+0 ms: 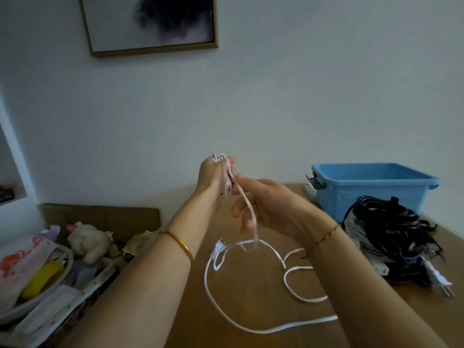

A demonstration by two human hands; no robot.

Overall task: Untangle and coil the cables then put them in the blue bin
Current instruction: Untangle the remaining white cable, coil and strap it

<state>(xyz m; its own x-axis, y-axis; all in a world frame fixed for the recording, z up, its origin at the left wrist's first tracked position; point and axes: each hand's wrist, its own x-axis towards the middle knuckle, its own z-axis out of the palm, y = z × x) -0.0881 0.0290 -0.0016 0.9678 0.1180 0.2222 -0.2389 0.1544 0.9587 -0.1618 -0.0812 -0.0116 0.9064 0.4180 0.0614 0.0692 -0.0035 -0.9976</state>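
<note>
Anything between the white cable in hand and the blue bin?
Nothing visible. The left hand holds the white cable up, and the open-topped blue bin stands to its right. The black cable pile lies on the bin's near side, off that line.

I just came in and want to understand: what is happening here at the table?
A person is coiling a white cable. The left hand holds the wound loops up, and the right hand holds the loose strand just below it. The rest of the cable, with its plug, lies loose on the table. A pile of black cables sits beside the blue bin, not in it.
</note>
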